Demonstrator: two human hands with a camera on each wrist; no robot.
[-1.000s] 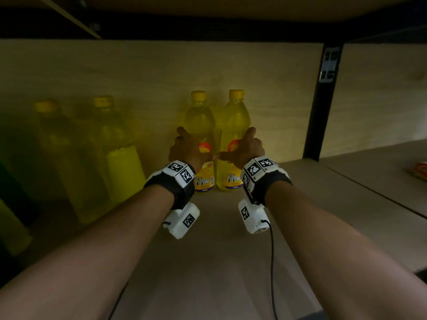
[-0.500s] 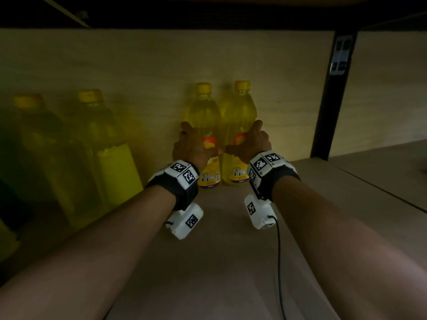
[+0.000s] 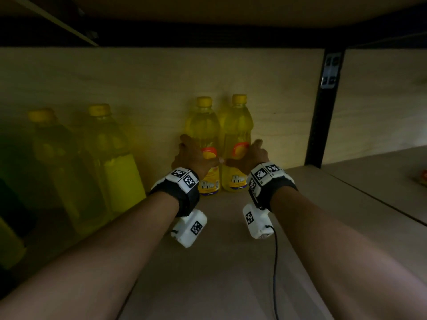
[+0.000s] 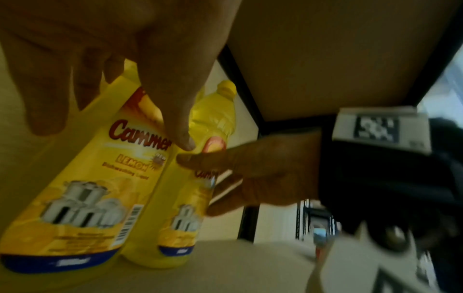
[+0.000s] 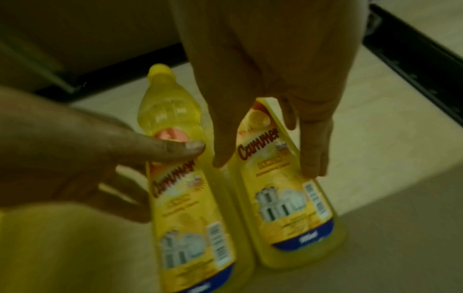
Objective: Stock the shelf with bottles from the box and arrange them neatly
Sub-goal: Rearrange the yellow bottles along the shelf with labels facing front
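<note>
Two yellow dish-soap bottles stand upright side by side against the back wall of the shelf: the left bottle (image 3: 203, 125) (image 4: 82, 178) (image 5: 185, 218) and the right bottle (image 3: 238, 125) (image 4: 180, 218) (image 5: 283, 198). My left hand (image 3: 194, 158) (image 4: 150, 59) holds the left bottle at its waist, thumb across the front and fingers round the outer side. In mirror fashion my right hand (image 3: 251, 155) (image 5: 263, 69) holds the right bottle. The two thumbs almost meet between the labels.
More yellow bottles (image 3: 108, 158) stand in the dim left part of the shelf board (image 3: 231, 262). A black upright post (image 3: 321, 123) divides off the bay to the right, where a small orange item (image 3: 422, 176) lies. The upper shelf hangs low overhead.
Both hands stay on their bottles, which remain side by side at the back wall. Only the head view has shifted slightly.
</note>
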